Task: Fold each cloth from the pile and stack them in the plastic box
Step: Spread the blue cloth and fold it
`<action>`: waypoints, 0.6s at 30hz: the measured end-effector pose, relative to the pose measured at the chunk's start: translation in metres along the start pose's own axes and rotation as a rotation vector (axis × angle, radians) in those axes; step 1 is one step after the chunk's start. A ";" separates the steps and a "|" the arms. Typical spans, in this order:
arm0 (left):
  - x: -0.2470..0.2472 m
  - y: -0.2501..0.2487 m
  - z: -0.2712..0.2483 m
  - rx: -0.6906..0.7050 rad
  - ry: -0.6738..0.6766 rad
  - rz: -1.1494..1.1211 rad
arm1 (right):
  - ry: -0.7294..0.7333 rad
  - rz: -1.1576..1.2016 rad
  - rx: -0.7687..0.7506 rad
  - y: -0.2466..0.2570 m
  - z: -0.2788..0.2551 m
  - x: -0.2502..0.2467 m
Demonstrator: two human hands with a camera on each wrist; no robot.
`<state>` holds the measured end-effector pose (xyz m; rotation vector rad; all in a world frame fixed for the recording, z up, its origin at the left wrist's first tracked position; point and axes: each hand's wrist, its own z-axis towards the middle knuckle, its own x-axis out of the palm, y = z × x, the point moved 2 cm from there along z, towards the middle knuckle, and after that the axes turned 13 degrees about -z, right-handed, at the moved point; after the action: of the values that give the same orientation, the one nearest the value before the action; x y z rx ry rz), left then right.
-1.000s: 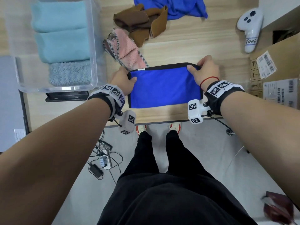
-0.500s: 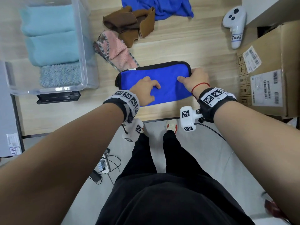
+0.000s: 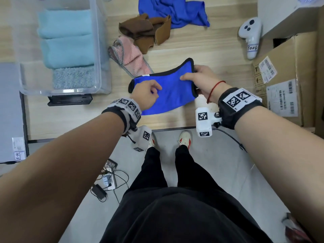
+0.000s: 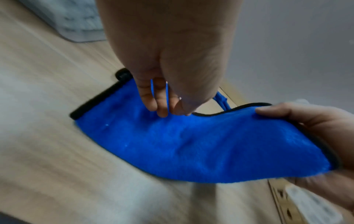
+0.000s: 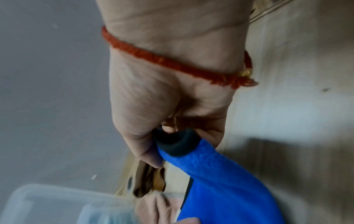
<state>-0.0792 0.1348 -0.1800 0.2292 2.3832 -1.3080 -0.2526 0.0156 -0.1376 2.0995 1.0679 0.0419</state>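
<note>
Sitting at the far left of the pale wood counter [image 3: 210,55], the clear plastic storage box [image 3: 98,50] holds two folded light-teal towels [image 3: 66,37] and a folded grey-blue towel [image 3: 73,78] side by side. A flat black device [image 3: 70,100] lies just in front of the box. To its right lie a crumpled pink cloth with checked trim [image 3: 129,57], a rumpled brown cloth [image 3: 143,30] and, behind that, a loose bright-blue cloth [image 3: 175,11].

Nearer the front edge, the folded royal-blue cloth with black edging [image 3: 171,92] is held at both ends. The left hand [image 3: 145,95] has its fingers [image 4: 153,98] curled down, pinching the cloth near its left end, which rests on the counter. The right hand [image 3: 201,81] grips the right end, thumb on top and fingers underneath, and that end is raised off the counter so the cloth bends upward; the right wrist view shows the black edge bunched in the fist [image 5: 172,118].

Farther right stand a white handheld controller with a handwritten label [image 3: 250,35] and a brown cardboard box with shipping labels [image 3: 287,71].
</note>
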 end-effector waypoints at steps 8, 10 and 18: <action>-0.038 0.038 -0.028 -0.510 -0.075 -0.744 | 0.105 -0.332 -0.109 0.047 0.000 0.097; -0.041 0.038 -0.028 -0.526 -0.033 -0.793 | 0.097 -0.397 -0.109 0.046 0.002 0.116; -0.042 0.049 -0.019 -0.495 -0.053 -0.816 | 0.236 -0.460 -0.004 0.030 0.011 0.151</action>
<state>-0.0299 0.1798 -0.1908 -0.9912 2.7528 -0.9057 -0.1305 0.1037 -0.1706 1.8285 1.6685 0.0670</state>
